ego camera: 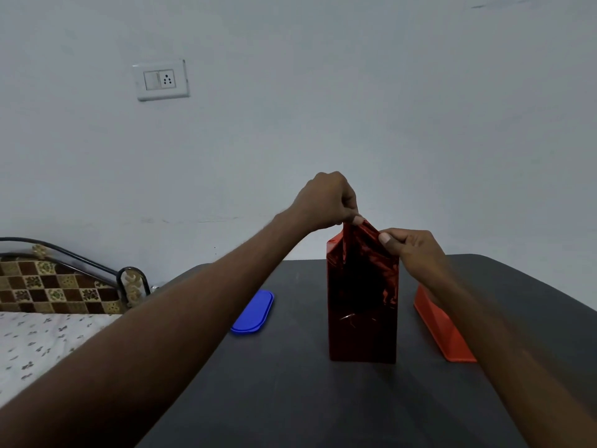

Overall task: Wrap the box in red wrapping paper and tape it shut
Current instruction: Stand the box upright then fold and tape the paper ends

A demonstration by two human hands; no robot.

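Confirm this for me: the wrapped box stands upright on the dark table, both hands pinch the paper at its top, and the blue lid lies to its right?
Not quite. In the head view the blue lid lies left of the box, not right. The rest holds: the box stands upright on the dark table, and the left hand and right hand pinch the paper at its top.

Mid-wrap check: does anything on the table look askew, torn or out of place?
Nothing torn or spilled. The box stands upright on the table; the left hand and right hand pinch the creased red paper at its top, still unfolded. No tape shows.
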